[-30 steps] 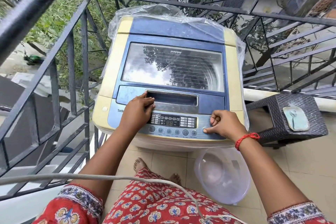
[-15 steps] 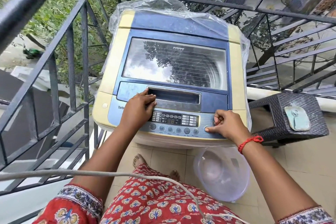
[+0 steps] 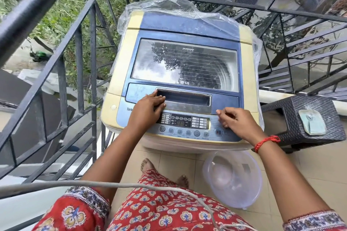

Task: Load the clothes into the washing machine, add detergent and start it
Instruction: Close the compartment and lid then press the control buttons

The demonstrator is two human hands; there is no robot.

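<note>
A blue and cream top-loading washing machine (image 3: pixel 187 24) stands in front of me with its glass lid (image 3: pixel 185 65) closed. Reflections of sky and tree hide the inside of the drum. My left hand (image 3: pixel 146 110) rests flat on the left end of the lid's handle recess, fingers straight. My right hand (image 3: pixel 238 124) hovers over the right end of the control panel (image 3: pixel 185 121), fingers loosely curled and holding nothing. The round start button (image 3: pixel 218 132) shows just left of it. The display is lit.
A clear plastic basin (image 3: pixel 232 180) sits on the tiled floor at my right foot. A dark wicker stool (image 3: pixel 293 110) with a pale dish (image 3: pixel 311 122) stands right of the machine. Black railings (image 3: pixel 78 65) enclose the balcony. A grey cable (image 3: pixel 112 185) crosses my lap.
My right hand has lifted off the start button and drawn back up and to the right, uncovering the button. My left hand stays on the lid handle.
</note>
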